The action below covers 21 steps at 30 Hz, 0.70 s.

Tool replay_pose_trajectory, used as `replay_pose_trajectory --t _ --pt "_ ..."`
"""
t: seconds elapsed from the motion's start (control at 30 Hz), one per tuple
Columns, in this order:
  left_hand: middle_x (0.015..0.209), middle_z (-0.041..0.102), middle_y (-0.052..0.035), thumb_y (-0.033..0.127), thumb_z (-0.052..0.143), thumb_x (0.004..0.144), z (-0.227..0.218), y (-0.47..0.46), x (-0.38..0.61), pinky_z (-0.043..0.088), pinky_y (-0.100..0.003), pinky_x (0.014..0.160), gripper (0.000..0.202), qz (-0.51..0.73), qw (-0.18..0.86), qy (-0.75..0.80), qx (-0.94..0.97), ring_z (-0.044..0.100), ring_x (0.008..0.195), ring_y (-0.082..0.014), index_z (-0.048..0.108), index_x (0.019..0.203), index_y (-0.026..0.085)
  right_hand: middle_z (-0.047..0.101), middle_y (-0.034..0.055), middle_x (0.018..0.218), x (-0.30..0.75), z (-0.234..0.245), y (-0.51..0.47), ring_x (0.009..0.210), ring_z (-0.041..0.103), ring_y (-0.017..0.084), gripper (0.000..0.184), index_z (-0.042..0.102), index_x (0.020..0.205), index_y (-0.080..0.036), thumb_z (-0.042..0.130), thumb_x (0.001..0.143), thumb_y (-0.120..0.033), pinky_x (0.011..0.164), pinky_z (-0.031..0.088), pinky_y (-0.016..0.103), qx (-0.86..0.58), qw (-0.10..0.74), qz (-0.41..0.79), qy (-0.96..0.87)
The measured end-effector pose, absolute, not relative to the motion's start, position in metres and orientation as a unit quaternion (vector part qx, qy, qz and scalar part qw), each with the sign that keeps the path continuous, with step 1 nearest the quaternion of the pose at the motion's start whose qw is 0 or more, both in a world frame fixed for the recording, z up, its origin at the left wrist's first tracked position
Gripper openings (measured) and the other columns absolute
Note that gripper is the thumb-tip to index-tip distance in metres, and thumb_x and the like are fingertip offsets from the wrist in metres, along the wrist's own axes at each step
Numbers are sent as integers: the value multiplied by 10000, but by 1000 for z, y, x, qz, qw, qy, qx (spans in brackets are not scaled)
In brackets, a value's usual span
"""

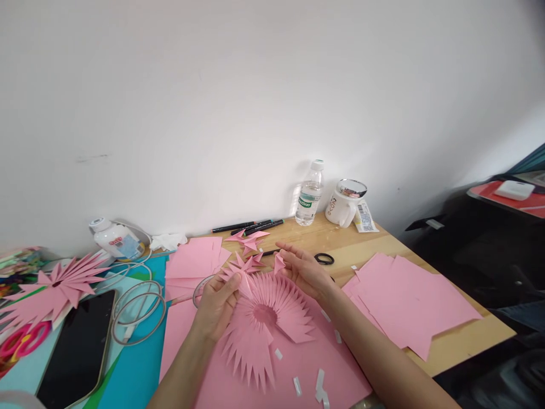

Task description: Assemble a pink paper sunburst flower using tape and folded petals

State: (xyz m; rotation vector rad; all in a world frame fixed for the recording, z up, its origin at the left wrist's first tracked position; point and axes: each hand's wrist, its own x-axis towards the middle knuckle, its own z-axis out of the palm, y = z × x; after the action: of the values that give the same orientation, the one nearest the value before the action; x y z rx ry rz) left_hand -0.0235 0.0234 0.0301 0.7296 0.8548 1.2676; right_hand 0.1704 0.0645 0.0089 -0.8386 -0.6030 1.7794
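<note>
- Paper fan (293, 304): spreading over pink sheet (304, 366).
- Left grip (218, 301): closed, pinching upper-left pleats (244, 288).
- Right grip (303, 272): lightly pinching pink scrap (279, 263).
- Handling: likely weighing little, creasing easily; best holding by folds.

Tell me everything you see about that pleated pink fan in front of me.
The pleated pink fan looks like paper, with narrow pleats radiating from a round centre to pointed outer tips. It spreads nearly full circle, with a gap toward the lower right. It sits over the pink sheet. The left hand pinches folded paper at its upper left; whether that belongs to the fan is unclear.
</note>
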Motion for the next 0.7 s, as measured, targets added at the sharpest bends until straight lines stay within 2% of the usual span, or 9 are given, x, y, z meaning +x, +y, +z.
replay_pose_trajectory --t 0.1,0.2,0.4,0.57,0.7 --pt "607 647 -9 246 807 600 28 25 -23 472 -213 532 199 577 653 383 305 593 555 -115 643 629 137 662 -12 728 169 11 63 650 637 81 327 631 897 -162 797 635 -265 596 532 167 -326 500 752 -281" --pt "609 644 -2 205 830 547 27 25 -23 481 -212 562 212 586 643 390 300 594 573 -110 634 585 136 669 2 698 165 14 59 634 621 83 244 650 757 -143 767 672 -339 659 522 200 -302 497 738 -342" --pt "598 624 5 198 837 499 28 23 -18 495 -223 590 224 601 612 419 299 583 581 -110 628 552 136 695 12 801 156 13 51 761 636 122 356 677 869 -177 829 570 -295 791 484 273 -319 502 689 -414" --pt "576 616 14 167 845 430 29 23 -16 502 -233 606 233 612 571 454 305 584 598 -123 645 546 145 683 2 749 149 17 42 660 608 122 343 684 821 -183 828 545 -325 679 494 283 -342 504 650 -456" --pt "554 609 20 153 845 409 29 23 -13 500 -222 587 229 614 563 465 299 573 579 -116 655 537 146 695 26 851 147 16 38 762 627 150 330 681 869 -190 800 597 -335 726 494 298 -364 502 608 -497"
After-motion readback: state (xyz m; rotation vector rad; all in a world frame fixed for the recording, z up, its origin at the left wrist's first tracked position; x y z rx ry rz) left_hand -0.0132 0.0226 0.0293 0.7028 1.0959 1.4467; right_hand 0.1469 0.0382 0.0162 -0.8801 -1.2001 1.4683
